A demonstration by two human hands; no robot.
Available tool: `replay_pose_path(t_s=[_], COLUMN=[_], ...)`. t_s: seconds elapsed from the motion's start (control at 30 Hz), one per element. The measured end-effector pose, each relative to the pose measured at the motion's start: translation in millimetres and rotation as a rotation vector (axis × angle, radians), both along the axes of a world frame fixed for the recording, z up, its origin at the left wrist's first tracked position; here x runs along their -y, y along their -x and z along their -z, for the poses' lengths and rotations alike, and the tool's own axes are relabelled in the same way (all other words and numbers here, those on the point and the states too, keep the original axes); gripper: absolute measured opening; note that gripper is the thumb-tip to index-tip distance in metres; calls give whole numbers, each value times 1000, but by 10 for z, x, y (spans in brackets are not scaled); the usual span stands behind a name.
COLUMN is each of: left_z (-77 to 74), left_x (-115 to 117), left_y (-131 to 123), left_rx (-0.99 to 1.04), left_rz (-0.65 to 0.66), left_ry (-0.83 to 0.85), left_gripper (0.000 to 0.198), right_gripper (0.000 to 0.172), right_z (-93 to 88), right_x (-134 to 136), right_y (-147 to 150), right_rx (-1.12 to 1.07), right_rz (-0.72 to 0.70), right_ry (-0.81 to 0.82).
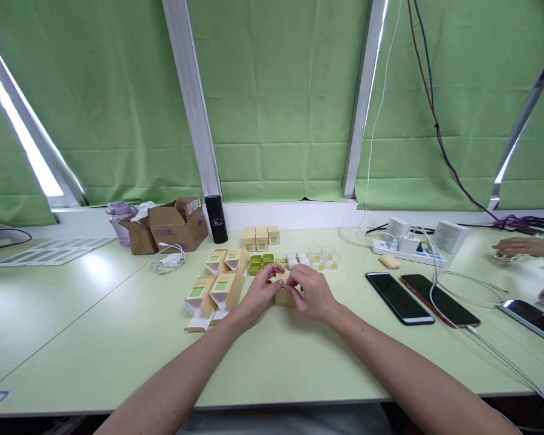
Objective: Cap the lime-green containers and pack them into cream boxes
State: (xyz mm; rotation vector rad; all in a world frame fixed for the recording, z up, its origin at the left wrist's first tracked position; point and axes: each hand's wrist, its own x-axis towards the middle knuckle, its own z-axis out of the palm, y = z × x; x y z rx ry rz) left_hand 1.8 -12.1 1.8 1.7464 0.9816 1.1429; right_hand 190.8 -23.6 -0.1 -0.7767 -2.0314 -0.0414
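Observation:
Both hands meet around a small tan carton (284, 297) standing on the table. My left hand (262, 289) grips its left side, thumb and fingers curled in. At its top right, the bent fingers of my right hand (312, 291) pinch the edge. The carton's top is partly covered by the fingers. Left of it lie several opened tan cartons (226, 289) with green labels and white flaps. Just behind are green square containers (262, 261), white small pieces (297, 258) and a clear tray (324, 258) with yellow bits. Closed tan cartons (262, 237) stand farther back.
Phones (399, 298) and cables lie to the right, near a power strip (408, 252). A cardboard box (176, 226) and black bottle (216, 220) stand at the back left. Another person's hand (526, 246) reaches in at the far right.

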Motion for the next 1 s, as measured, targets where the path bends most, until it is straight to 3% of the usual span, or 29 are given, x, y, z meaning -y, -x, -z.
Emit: replay_pose_path(t_s=[0.47,0.63,0.8,0.9,1.0], left_z=[15,3,2,2,-5], left_x=[-25,-21,-27,-21,-23], left_y=[6,11,4,-4,4], left_rx=[-25,-18,-12,17,32], left_rz=[-1,3,4,-12,-102], left_ry=[-11,-18,-16,-18,-25], left_gripper=[28,28,31,32,30], right_gripper=[16,20,15,24,32], right_z=[7,8,-53,-80,-69], right_x=[-3,-15,-19,-43,-107], right_y=[0,10,-62,-134,-190], right_rx=[-4,-47,24,63,73], right_rz=[-1,-6,-89,-101,-22], right_ry=[7,86,138,157,164])
